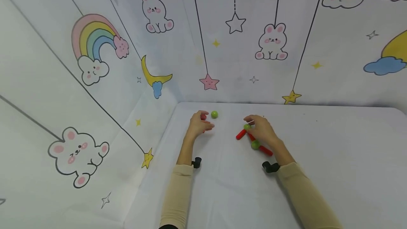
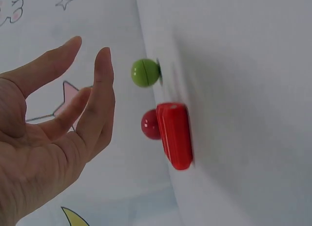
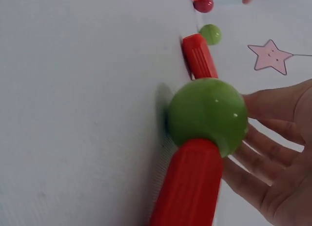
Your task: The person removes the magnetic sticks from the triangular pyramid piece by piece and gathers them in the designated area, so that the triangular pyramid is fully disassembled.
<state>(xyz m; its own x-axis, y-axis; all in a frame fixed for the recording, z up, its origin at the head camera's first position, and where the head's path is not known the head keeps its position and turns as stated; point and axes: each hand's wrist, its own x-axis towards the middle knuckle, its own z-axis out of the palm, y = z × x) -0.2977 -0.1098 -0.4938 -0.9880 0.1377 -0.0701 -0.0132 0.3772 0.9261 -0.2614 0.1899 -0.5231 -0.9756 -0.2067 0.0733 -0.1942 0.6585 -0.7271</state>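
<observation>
My left hand [image 1: 198, 125] is held over a red ball [image 2: 151, 124] and a fluted red rod [image 2: 176, 135], its fingers loosely bent with nothing between them. A green ball [image 1: 214, 114] sits just beyond it. My right hand [image 1: 262, 129] is at a chain of parts: a far green ball [image 1: 247, 127], a nearer green ball [image 1: 255, 145], and red rods [image 1: 241, 134] between and beside them. Its thumb and fingers lie about the far ball. In the right wrist view the nearer ball [image 3: 207, 116] hides the fingertips, so their contact is unclear.
A white cloth covers the table [image 1: 222, 193]. Behind and to the left stand white sheets [image 1: 178, 45] printed with rabbits, stars and rainbows. Black wrist cameras [image 1: 271, 167] sit at both wrists.
</observation>
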